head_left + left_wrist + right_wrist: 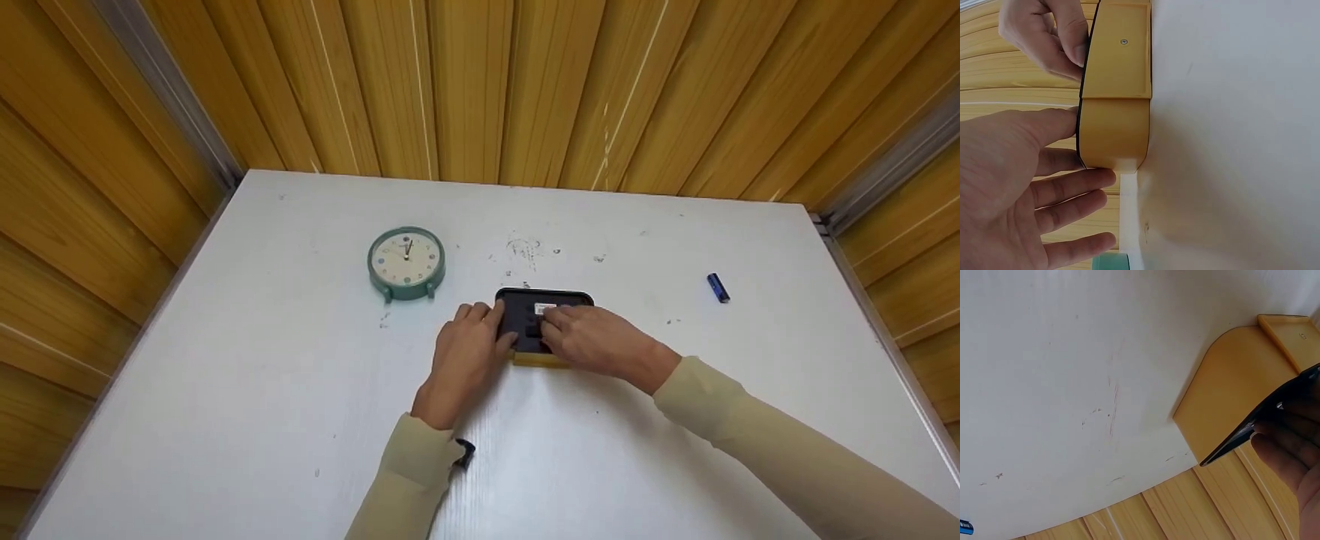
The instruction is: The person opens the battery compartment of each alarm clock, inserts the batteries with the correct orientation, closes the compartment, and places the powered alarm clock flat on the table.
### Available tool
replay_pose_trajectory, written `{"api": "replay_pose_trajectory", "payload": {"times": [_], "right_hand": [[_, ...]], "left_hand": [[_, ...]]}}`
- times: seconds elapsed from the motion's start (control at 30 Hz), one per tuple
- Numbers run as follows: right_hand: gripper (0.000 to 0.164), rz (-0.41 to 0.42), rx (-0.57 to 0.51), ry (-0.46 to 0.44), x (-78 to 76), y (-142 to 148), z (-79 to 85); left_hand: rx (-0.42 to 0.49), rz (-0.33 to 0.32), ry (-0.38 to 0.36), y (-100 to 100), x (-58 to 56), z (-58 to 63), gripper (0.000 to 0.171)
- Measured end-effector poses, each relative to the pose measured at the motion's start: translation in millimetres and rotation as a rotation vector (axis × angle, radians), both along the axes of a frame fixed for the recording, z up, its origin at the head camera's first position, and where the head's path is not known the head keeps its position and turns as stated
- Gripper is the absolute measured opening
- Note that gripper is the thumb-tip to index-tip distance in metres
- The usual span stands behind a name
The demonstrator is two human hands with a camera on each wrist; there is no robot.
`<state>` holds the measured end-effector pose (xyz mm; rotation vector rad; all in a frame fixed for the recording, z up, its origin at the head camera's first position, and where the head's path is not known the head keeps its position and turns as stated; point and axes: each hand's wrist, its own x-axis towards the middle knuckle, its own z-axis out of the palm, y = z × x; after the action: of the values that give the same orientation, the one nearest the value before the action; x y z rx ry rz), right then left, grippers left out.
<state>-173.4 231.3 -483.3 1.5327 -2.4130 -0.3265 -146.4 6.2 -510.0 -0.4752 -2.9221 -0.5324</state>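
A yellow box-shaped case with a black back (517, 309) lies on the white table with its back facing up. A small white label is on that back. My left hand (466, 341) rests at its left edge; in the left wrist view the thumb lies along the black rim and the fingertips touch the yellow side (1114, 132), the other fingers spread. Over the back, my right hand (589, 337) has bent fingers at a dark recess beside the label. I cannot tell whether those fingers pinch something, as they hide the spot.
A round green alarm clock (406, 259) lies face up to the left of the case. A blue battery (718, 288) lies on the right part of the white table (262, 337). Wood-patterned panels (465, 90) close off the far side and both flanks.
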Motion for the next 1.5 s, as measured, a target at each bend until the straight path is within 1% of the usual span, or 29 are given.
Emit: {"api": "replay_pose_trajectory", "payload": {"times": [0.1, 0.2, 0.33, 0.43, 0.6, 0.77, 0.87, 0.97, 1.1, 1.23, 1.37, 1.5], "right_hand": [[0.02, 0.008, -0.018, -0.017, 1.7, -2, 1.9], [0.02, -0.012, -0.034, -0.03, 3.6, -4, 3.5], [0.018, -0.036, -0.021, -0.016, 5.7, -8, 5.7], [0.018, -0.044, -0.004, -0.02, 5.7, -10, 7.7], [0.017, -0.061, -0.007, -0.074, 5.1, -13, 10.0], [0.011, -0.115, -0.024, -0.15, 4.9, -15, 10.8], [0.01, -0.14, -0.052, -0.175, 4.4, -16, 11.4], [0.012, -0.133, -0.073, -0.155, 3.7, -16, 10.7], [0.015, -0.111, -0.089, -0.12, 3.0, -15, 7.6], [0.015, -0.099, -0.106, -0.122, 2.4, -13, 5.6], [0.016, -0.077, -0.111, -0.123, 1.8, -13, 6.6], [0.012, -0.064, -0.097, -0.134, 1.1, -14, 9.6]], "left_hand": [[0.0, -0.001, -0.009, 0, 0.0, 0.2, 0.053], [0.004, -0.003, -0.019, 0, 0.1, 0.8, 0.053], [0.007, 0.0, -0.037, 0, 0.4, 2.0, 0.053], [0.008, 0.001, -0.027, -1, 0.0, 1.4, 0.053], [0.016, 0.0, 0.001, -2, 0.2, -0.1, 0.051], [0.025, -0.004, -0.01, -2, 0.8, 0.9, 0.052], [0.027, -0.007, -0.01, -2, 0.4, 1.3, 0.052], [0.023, -0.006, -0.01, -2, 0.2, 1.9, 0.052], [0.019, -0.003, -0.044, -2, 0.0, 2.6, 0.052], [0.02, 0.005, -0.073, -2, -0.4, 3.3, 0.052], [0.025, 0.007, -0.071, -2, 0.2, 3.7, 0.053], [0.029, 0.001, -0.058, -2, 1.0, 3.3, 0.053]]}}
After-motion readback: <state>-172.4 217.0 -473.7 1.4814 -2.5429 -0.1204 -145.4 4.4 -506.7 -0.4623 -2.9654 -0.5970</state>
